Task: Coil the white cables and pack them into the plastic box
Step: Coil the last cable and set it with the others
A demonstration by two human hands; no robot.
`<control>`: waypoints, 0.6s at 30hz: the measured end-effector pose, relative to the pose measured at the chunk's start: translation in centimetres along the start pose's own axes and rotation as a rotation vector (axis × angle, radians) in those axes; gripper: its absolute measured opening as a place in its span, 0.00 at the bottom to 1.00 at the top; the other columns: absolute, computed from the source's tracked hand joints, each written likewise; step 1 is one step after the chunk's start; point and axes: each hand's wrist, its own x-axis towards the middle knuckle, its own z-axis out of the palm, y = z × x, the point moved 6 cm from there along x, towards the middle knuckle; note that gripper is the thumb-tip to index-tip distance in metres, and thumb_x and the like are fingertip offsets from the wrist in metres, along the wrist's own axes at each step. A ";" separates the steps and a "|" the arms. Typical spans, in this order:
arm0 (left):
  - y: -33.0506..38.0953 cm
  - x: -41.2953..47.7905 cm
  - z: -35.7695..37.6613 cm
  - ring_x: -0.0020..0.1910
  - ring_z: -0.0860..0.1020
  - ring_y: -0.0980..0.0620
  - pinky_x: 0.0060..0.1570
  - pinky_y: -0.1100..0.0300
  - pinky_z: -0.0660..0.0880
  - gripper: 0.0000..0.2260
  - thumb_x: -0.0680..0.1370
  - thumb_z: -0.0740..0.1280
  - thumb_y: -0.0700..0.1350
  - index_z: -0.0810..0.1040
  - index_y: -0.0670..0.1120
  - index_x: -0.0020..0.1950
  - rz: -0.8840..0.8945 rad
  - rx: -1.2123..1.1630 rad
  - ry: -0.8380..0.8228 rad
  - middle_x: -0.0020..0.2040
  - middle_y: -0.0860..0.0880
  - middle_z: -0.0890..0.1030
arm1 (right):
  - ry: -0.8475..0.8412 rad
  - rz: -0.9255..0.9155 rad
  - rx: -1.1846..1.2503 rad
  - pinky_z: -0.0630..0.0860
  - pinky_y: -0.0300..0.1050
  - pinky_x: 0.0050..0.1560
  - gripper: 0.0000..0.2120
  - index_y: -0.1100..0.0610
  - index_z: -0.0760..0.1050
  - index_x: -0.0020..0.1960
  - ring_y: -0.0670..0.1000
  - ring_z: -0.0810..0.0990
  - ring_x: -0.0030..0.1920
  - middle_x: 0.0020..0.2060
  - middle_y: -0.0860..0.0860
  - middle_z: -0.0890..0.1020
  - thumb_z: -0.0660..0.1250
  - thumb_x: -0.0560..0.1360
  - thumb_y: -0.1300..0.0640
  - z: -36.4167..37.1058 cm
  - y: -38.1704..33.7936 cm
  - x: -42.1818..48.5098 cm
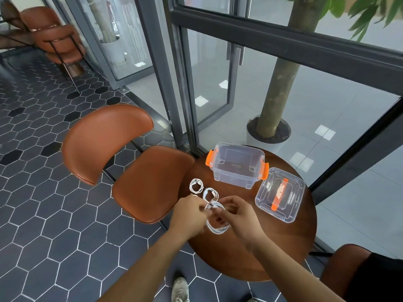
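Clear glossy plastic box (pixel 237 168); table (pixel 283 247) seemingly polished wood.

On the table (pixel 283 247), the lid (pixel 280 195) lies right of the box (pixel 237 165); two coils (pixel 196 185) lie left-front of the box.

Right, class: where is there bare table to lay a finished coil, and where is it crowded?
Bare: the near part of the table, from the lid to the near rim; a smaller patch between plastic box and right hand. Crowded: the left edge, two coiled cables beside the left hand.
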 end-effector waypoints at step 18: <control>-2.0 -0.5 1.3 0.42 0.85 0.42 0.36 0.43 0.84 0.11 0.75 0.69 0.33 0.84 0.48 0.46 -0.197 -0.513 -0.002 0.42 0.41 0.85 | 0.015 0.085 -0.121 0.85 0.56 0.43 0.09 0.55 0.80 0.53 0.53 0.87 0.43 0.45 0.54 0.87 0.75 0.74 0.56 -0.8 1.4 1.0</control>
